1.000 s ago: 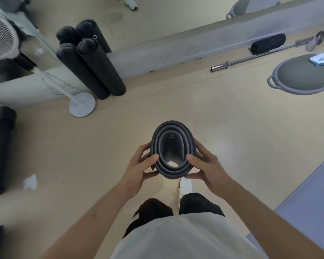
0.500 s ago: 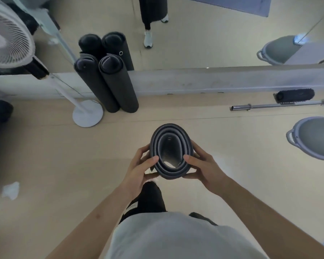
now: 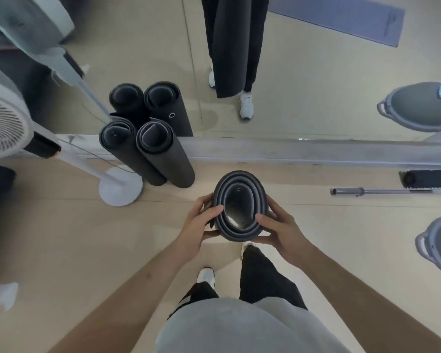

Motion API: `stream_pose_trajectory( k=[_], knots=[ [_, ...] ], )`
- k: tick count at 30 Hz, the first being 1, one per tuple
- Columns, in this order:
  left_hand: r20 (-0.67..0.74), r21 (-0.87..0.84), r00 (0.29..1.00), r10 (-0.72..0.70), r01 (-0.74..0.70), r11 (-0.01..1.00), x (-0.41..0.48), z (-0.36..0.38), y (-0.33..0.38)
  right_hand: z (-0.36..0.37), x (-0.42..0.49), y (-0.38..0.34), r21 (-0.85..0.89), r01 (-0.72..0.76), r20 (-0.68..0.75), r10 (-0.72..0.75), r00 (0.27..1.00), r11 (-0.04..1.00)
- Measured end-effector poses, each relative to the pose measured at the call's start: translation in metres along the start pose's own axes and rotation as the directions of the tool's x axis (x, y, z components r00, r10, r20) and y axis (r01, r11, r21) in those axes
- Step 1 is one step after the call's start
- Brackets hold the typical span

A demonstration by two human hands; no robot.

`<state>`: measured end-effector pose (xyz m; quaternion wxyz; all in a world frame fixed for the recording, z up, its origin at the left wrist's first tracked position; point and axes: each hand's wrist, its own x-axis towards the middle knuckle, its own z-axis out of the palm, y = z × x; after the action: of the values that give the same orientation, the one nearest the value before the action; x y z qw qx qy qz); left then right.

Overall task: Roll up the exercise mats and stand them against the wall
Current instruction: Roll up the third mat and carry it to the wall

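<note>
**Rolled mat held upright in both hands, just short of the mirror wall**

A pale tan floor (image 3: 61, 238) fills most of the view. It ends at a wall mirror (image 3: 303, 85) with a grey ledge (image 3: 316, 151) along its foot. At the left stands a white pedestal fan (image 3: 5, 128), its round base on the floor near the ledge. Just right of that base, two dark rolled mats (image 3: 161, 159) stand on end, touching each other and leaning against the mirror. At the right edge sits a grey balance trainer (image 3: 438, 243).

The third rolled exercise mat (image 3: 239, 177) is in front of the person's body, seen end-on down its hollow core. It is to the right of the standing pair and apart from them, on the near side of the ledge. Its lower end is hidden, so whether it touches the floor cannot be told. Its reflection runs down the front of the person's legs.

Near the ledge at the right lie a steel barbell (image 3: 382, 191) and a black foam roller (image 3: 430, 178).

The left hand (image 3: 201, 222) and right hand (image 3: 278, 225) clasp the mat's top end from either side. Their fingers curl round the outside and their thumbs lie over the near rim.

Two white shoes (image 3: 206, 276) show below. A scrap of white paper (image 3: 7, 293) lies at the far left.
</note>
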<state>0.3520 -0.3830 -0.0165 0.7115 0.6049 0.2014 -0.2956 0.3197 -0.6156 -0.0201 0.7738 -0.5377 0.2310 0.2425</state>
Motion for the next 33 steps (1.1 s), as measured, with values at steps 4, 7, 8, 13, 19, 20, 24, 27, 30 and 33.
stream_pose_trajectory(
  k=[4,7,8,13,19,20,24,27,30,33],
  knots=[
    [-0.090,-0.057,0.996,-0.018,0.013,0.998,0.078,0.010,0.017,-0.023,0.087,-0.033,-0.027,-0.053,0.024,0.054,0.998,0.998],
    [-0.134,-0.091,0.989,-0.057,0.045,0.995,0.133,0.008,0.023,-0.029,0.146,-0.049,-0.064,-0.106,0.006,0.107,0.994,0.992],
    [-0.149,-0.105,0.987,-0.067,0.051,0.993,0.152,0.005,0.024,-0.030,0.166,-0.052,-0.071,-0.124,-0.003,0.124,0.992,0.990],
    [-0.177,-0.161,0.976,-0.130,0.101,0.982,0.242,-0.023,0.028,-0.019,0.269,-0.062,-0.164,-0.181,0.004,0.184,0.983,0.970],
    [-0.174,-0.169,0.971,-0.165,0.136,0.976,0.329,-0.068,0.027,0.001,0.374,-0.046,-0.194,-0.239,-0.062,0.231,0.971,0.951],
    [-0.178,-0.159,0.970,-0.163,0.135,0.978,0.340,-0.075,0.027,0.005,0.386,-0.042,-0.186,-0.246,-0.075,0.236,0.969,0.951],
    [-0.182,-0.102,0.970,-0.159,0.142,0.985,0.377,-0.097,0.039,0.020,0.425,-0.031,-0.164,-0.248,-0.112,0.232,0.966,0.955],
    [-0.196,-0.077,0.966,-0.169,0.157,0.985,0.398,-0.112,0.051,0.032,0.445,-0.026,-0.105,-0.238,-0.132,0.223,0.966,0.966],
    [-0.256,-0.079,0.951,-0.174,0.158,0.984,0.420,-0.121,0.062,0.052,0.465,-0.017,-0.107,-0.243,-0.152,0.226,0.962,0.964],
    [-0.327,-0.017,0.937,-0.123,0.124,0.992,0.433,-0.121,0.067,0.070,0.479,-0.003,-0.137,-0.287,-0.205,0.256,0.945,0.948]
  ],
)
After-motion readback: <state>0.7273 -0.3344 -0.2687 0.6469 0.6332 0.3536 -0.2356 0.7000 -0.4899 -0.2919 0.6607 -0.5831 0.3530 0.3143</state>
